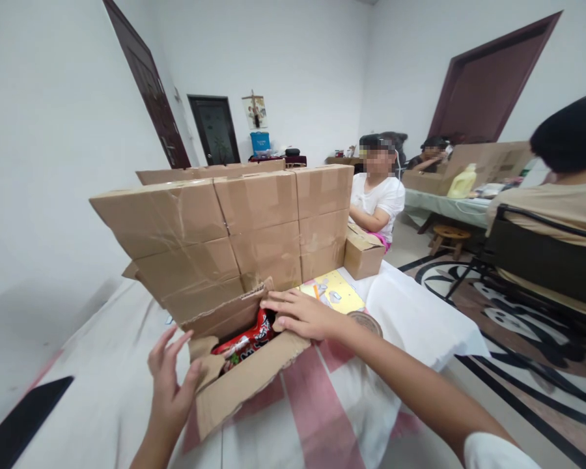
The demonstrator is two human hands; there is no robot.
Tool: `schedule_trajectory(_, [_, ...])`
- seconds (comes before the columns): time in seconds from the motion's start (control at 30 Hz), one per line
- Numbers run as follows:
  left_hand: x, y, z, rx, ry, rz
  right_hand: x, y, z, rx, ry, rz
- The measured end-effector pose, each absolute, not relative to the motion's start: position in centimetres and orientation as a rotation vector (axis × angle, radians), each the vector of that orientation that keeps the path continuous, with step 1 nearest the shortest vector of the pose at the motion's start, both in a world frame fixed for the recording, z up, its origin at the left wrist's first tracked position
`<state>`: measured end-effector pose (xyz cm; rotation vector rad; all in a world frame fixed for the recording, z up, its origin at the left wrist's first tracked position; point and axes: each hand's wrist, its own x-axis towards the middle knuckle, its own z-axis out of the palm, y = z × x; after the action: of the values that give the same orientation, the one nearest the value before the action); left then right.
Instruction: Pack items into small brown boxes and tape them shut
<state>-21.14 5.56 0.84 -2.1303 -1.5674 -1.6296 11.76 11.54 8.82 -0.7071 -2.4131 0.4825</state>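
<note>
An open cardboard box (254, 374) stands in front of me on the table, its flaps folded outward. Inside lies a red snack packet (247, 342) with dark and white lettering; its far end is partly covered by my right hand. My left hand (172, 374) is at the box's left end, fingers apart, the thumb by the short left flap. Over the right end rests my right hand (303, 314), fingers stretched out across the right flap and the rim. Neither hand grips the packet.
Stacked cardboard boxes (264, 228) form a wall behind the open box. A smaller carton (364, 253), a yellow booklet (339, 291) and a round brown object (366, 320) are to the right. A dark flat object (27, 417) lies at left. Other people sit beyond.
</note>
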Motion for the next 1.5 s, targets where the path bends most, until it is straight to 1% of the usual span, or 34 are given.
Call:
schedule_trajectory(0.1, [-20.6,6.6,1.0,-2.126,-1.830,-1.942,11.6,11.7,7.5,-0.723,-2.129,0.574])
schedule_trajectory(0.17, [-20.6,7.2,1.0,-2.209,-1.924,-2.063,11.3,11.9,5.9,-0.768,-1.883,0.723])
schedule_trajectory(0.3, [-20.6,7.6,1.2,-2.364,-1.881,-1.956,10.9,11.7,2.2,-0.688,-1.503,1.158])
schedule_trajectory(0.37, [-20.6,7.6,1.3,-2.361,-1.900,-1.996,10.9,11.0,0.8,-0.610,-1.382,1.275])
schedule_trajectory(0.5, [-20.2,8.0,0.7,-2.282,-1.972,-2.161,11.0,9.3,0.3,-0.577,-1.445,1.324])
schedule_trajectory(0.57, [-20.2,8.4,0.3,-2.249,-2.000,-2.215,10.5,9.0,0.8,-0.644,-1.459,1.255])
schedule_trajectory(0.67, [-20.5,8.6,-0.1,-2.195,-2.040,-2.302,9.3,9.6,1.8,-0.824,-1.333,1.106])
schedule_trajectory(0.73, [-20.9,8.5,-0.1,-2.297,-2.018,-2.221,8.4,10.2,2.0,-0.923,-1.286,1.030])
schedule_trajectory(0.83, [-21.5,8.3,0.3,-2.510,-1.961,-1.912,7.4,10.9,2.0,-0.986,-1.325,0.914])
schedule_trajectory(0.9, [-21.7,8.3,0.7,-2.549,-1.958,-1.788,7.0,11.0,1.8,-0.986,-1.351,0.851])
schedule_trajectory(1.0, [-21.5,8.0,1.3,-2.533,-1.949,-1.744,7.0,10.4,1.6,-0.978,-1.324,0.847])
schedule_trajectory(1.1, [-20.9,6.6,2.0,-2.347,-1.915,-1.763,7.7,8.9,0.9,-0.975,-1.236,0.896])
schedule_trajectory(1.17, [-20.4,5.2,2.3,-2.236,-1.831,-1.706,8.6,8.0,0.3,-1.014,-1.169,0.857])
schedule_trajectory(1.23, [-19.8,3.8,2.2,-2.279,-1.677,-1.518,9.7,7.5,-0.4,-1.097,-1.140,0.690])
schedule_trajectory(1.3, [-19.2,2.9,1.8,-2.375,-1.534,-1.253,10.9,7.8,-0.8,-1.208,-1.154,0.448])
schedule_trajectory(1.37, [-18.7,2.6,1.3,-2.379,-1.475,-1.076,11.9,8.8,-0.9,-1.307,-1.181,0.290])
schedule_trajectory(1.43, [-18.6,2.7,1.0,-2.333,-1.489,-1.001,12.5,10.1,-0.8,-1.361,-1.213,0.347])
schedule_trajectory(1.5, [-19.0,3.1,0.8,-2.309,-1.492,-0.973,12.7,11.4,-0.8,-1.347,-1.252,0.554])
